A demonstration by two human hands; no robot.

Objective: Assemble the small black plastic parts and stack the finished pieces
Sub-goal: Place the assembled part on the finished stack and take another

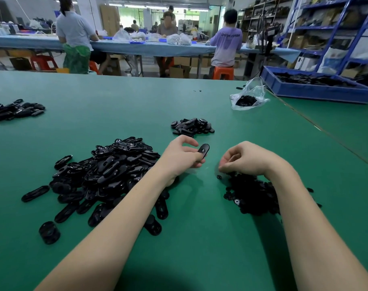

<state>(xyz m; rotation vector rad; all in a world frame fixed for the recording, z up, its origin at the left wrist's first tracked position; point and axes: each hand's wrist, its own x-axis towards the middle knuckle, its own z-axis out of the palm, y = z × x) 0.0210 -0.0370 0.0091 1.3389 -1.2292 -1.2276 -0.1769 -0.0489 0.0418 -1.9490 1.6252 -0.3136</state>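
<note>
The green desk point(199, 101) is being viewed from above, with both forearms extended over it. A blue tray point(317, 91) of dark parts is being carried at the far right edge. The big pile of oval black parts point(107, 171) is lying left of centre, partly under the left forearm. A pile of small round black parts point(250, 196) is lying beneath the right wrist. A pile of parts point(15, 110) is sitting at the far left, and a smaller heap point(192, 126) is sitting just beyond the hands. A clear plastic bag point(249, 97) holding black pieces is lying near the tray.

The left hand point(183, 158) is being held above the desk with fingers curled; one oval black part point(203, 150) is being pinched between thumb and fingertips, tilted, clear of the desk. The right hand point(246, 158) is being held with fingers curled downward, fingertips at the near edge of the round-part pile; whether anything is being gripped cannot be told.
</note>
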